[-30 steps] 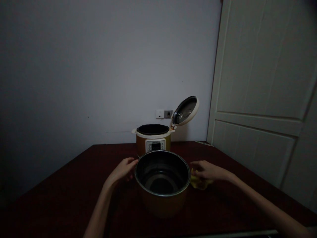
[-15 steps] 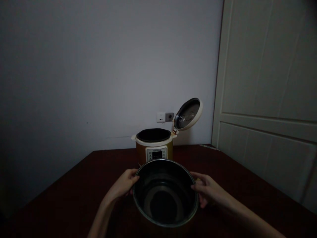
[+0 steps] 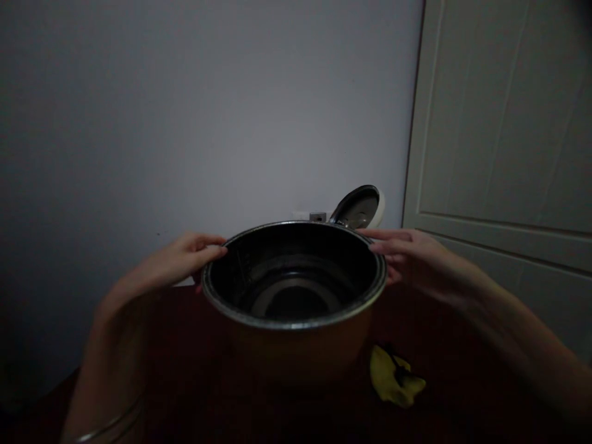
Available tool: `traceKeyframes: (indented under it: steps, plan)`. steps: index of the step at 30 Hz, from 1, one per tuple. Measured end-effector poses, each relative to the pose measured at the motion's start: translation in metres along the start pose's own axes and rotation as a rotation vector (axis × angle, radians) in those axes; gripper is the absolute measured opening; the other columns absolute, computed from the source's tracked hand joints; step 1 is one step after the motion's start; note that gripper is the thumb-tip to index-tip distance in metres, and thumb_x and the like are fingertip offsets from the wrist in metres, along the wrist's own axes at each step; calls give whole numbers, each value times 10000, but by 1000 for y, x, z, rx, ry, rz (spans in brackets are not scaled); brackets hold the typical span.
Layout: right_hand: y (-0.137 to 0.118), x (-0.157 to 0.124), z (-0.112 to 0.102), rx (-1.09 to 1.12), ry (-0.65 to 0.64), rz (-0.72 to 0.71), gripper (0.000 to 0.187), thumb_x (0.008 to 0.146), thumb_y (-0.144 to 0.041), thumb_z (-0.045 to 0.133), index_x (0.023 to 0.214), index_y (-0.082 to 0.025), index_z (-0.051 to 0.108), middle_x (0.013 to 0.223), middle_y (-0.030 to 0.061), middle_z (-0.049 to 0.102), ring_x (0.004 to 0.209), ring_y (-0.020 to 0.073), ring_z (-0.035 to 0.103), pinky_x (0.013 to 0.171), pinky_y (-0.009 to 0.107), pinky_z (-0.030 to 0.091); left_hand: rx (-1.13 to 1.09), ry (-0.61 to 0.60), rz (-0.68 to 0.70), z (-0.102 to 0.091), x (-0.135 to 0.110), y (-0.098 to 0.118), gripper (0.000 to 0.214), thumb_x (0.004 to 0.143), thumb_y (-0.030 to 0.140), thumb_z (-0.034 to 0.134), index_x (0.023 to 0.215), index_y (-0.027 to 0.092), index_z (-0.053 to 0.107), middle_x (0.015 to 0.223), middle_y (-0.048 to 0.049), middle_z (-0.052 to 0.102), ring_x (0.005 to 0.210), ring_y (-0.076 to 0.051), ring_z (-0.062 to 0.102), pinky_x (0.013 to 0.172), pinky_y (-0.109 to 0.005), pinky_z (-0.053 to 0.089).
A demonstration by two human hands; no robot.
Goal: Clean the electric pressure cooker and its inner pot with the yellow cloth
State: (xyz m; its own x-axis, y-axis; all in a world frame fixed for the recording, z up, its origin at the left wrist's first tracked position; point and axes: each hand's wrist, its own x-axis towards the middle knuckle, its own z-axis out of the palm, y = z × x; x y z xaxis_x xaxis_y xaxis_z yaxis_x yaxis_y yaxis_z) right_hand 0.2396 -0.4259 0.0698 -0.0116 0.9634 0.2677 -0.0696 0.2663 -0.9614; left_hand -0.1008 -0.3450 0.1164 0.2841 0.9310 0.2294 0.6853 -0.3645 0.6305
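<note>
A wide, dark inner pot (image 3: 296,324) with a pale metal rim is held up in front of me, its mouth tilted towards me. Nothing shows inside it. My left hand (image 3: 192,256) grips the rim on the left, thumb over the edge and fingers outside. On the right, my right hand (image 3: 402,250) grips the rim the same way. Behind the pot, the raised lid (image 3: 358,209) of an electric cooker is visible; the pot hides the cooker's body.
A crumpled yellow cloth (image 3: 393,379) lies on the dark red table (image 3: 185,364), right of the pot. A wall socket (image 3: 317,217) shows just above the pot's rim. A pale panelled door (image 3: 490,123) stands at the right beside the wall (image 3: 208,111).
Both hands have lifted the inner pot up and nearer to me. It now covers the cooker's body, and the yellow cloth has come into full view.
</note>
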Motion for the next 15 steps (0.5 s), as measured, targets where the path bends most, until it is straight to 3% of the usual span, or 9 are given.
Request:
traceKeyframes:
  steps: [2,6,10,15]
  plan:
    - [-19,30,0,-12,15,-51,345,694,-184,667,1031,-142,606,657,-6,537,504,59,491,511,182,522,136,-25,72,-21,25,20,335,762,322,499,939,117,696,618,-58,605,657,-181,575,584,-266,425]
    - [-54,103,-6,-91,59,0,27,781,-143,564,792,-126,547,623,-4,505,496,42,452,481,138,458,273,-75,34,-57,95,57,278,779,307,492,830,106,678,600,-57,553,599,-166,561,595,-291,427]
    - [-72,172,-16,-373,122,-43,203,853,-139,465,662,-168,403,524,-66,345,459,20,355,498,107,405,346,-140,18,-78,162,78,199,723,241,529,570,120,569,536,-44,499,506,-126,492,580,-295,432]
    - [-66,229,-19,-630,69,-55,310,864,-78,412,583,-189,346,465,-74,288,417,28,303,449,104,360,414,-176,-44,-74,214,72,217,670,183,576,472,141,495,476,-20,450,429,-85,392,532,-284,420]
